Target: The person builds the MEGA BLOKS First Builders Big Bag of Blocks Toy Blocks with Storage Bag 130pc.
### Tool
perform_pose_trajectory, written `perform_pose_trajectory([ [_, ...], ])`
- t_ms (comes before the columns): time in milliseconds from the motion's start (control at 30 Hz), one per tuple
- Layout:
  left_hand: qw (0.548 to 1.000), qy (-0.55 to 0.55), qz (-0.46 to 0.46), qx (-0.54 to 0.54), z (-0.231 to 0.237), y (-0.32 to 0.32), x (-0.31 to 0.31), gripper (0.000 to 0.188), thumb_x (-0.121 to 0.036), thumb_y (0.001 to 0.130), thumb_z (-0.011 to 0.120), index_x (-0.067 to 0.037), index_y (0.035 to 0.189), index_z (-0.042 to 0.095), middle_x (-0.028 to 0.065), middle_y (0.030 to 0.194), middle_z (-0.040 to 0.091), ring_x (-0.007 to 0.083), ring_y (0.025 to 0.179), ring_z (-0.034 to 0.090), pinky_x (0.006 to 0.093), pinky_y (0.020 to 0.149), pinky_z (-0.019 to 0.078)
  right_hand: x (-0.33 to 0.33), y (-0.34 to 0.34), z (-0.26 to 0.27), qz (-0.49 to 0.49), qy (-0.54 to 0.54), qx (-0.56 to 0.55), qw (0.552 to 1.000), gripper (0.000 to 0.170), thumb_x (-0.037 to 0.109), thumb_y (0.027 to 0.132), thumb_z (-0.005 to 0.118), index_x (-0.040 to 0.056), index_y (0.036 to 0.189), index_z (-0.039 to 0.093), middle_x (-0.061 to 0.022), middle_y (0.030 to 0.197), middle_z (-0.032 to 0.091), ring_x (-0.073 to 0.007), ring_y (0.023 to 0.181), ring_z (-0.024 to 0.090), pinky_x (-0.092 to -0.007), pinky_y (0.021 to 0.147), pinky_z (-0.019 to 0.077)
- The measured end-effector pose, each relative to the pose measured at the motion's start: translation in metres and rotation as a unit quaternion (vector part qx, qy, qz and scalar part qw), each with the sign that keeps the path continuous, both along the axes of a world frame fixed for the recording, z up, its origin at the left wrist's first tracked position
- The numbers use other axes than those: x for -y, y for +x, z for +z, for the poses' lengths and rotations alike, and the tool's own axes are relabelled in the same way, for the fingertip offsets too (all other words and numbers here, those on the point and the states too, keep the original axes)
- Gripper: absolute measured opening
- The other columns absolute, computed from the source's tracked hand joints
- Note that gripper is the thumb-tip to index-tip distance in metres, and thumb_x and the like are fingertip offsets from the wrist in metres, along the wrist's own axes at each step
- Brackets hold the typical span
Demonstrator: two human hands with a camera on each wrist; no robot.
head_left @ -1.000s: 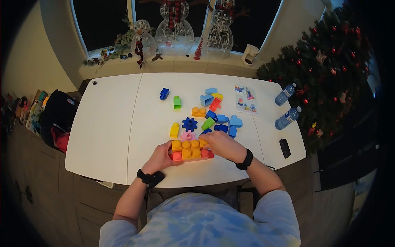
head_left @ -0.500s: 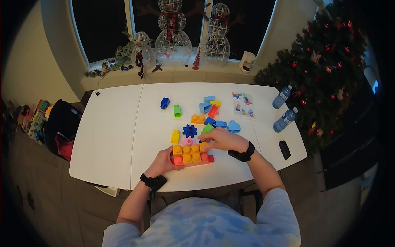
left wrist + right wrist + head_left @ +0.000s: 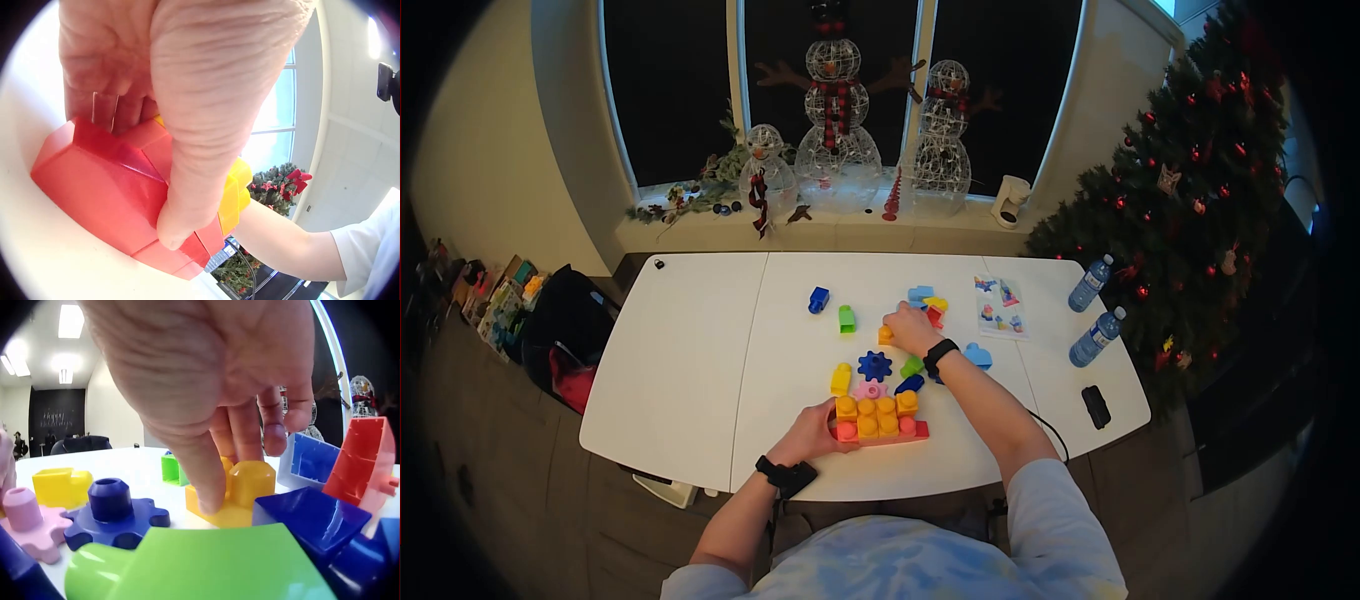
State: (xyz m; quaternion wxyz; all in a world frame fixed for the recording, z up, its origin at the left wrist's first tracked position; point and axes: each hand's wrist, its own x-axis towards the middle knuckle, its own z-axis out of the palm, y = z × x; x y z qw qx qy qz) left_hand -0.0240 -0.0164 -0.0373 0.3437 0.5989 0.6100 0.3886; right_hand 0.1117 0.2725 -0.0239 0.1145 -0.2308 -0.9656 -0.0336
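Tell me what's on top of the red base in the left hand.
Orange blocks sit on the red base, with red studs showing on either side at the front. The surface directly beneath the orange blocks is covered.

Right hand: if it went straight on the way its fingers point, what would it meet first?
The orange block between the right hand's thumb and fingers. The thumb seems to touch it, though depth leaves the other fingers' contact unclear.
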Motion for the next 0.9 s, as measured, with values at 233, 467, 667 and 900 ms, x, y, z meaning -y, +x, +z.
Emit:
perform_pose_trajectory([
  [233,0.999,0.031,0.015,0.025,-0.008,-0.001,0.0,0.069,-0.021,0.065,0.094,0.0,0.122,0.061,0.0181,0.108,0.073,0.0314,0.099,0.073,0.0379,0.09,0.0568,0.022,0.011,0.058,0.017,-0.127,-0.087,0.988,0.022,0.011,0.08,0.072,0.0047,0.101,0.075,-0.0186,0.091,0.074,-0.0357,0.09,0.072,-0.0442,0.081,0.0579],
  [467,1.0,-0.013,0.009,-0.003,0.0,0.0,0.001,0.07,-0.015,0.068,0.094,0.0,0.127,0.059,0.0127,0.115,0.073,0.0216,0.103,0.071,0.036,0.096,0.0565,0.107,0.041,0.131,0.089,-0.297,-0.071,0.948,0.03,0.012,0.084,0.074,0.0035,0.113,0.072,-0.0151,0.093,0.075,-0.0315,0.083,0.073,-0.0372,0.079,0.0581],
  [667,1.0,0.02,0.011,0.018,0.004,0.001,0.002,0.065,-0.018,0.067,0.092,0.0,0.121,0.061,0.017,0.106,0.073,0.0305,0.097,0.072,0.0369,0.089,0.0562,0.151,0.051,0.109,0.145,-0.239,-0.005,0.96,0.034,0.01,0.085,0.073,0.0069,0.119,0.069,-0.0147,0.107,0.071,-0.0346,0.094,0.07,-0.0426,0.083,0.056],
  [900,1.0,0.011,0.011,0.013,0.011,0.002,0.002,0.065,-0.015,0.068,0.092,-0.001,0.122,0.06,0.0137,0.107,0.073,0.0243,0.096,0.072,0.0357,0.09,0.0567,0.155,0.058,0.093,0.143,-0.228,-0.03,0.963,0.037,0.012,0.085,0.074,0.0093,0.121,0.068,-0.0139,0.103,0.073,-0.0347,0.092,0.07,-0.0424,0.082,0.0564],
])
